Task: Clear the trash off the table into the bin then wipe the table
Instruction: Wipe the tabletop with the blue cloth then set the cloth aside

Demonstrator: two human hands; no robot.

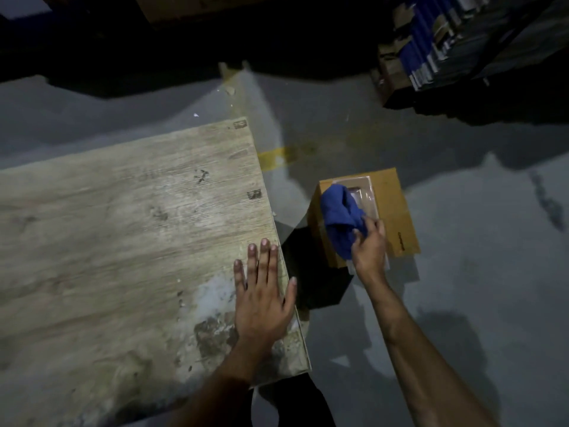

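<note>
A: Blue cloth (341, 223) over the cardboard box (397, 211) on the floor, pinched in the right hand (369, 251).
B: Left hand (261, 300) flat on the table (123, 226), fingers spread, holding nothing.
A: No trash seen up top. Wiping stage, probably.
B: Next: bring cloth across to that pale smudge (212, 297) by the near edge.

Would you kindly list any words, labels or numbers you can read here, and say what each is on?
Nothing is readable.
Brown cardboard box on the floor: a dark printed line near its right edge, too blurred to read.
Pale wooden table: dark rectangular marks along its edge, not legible.
</note>
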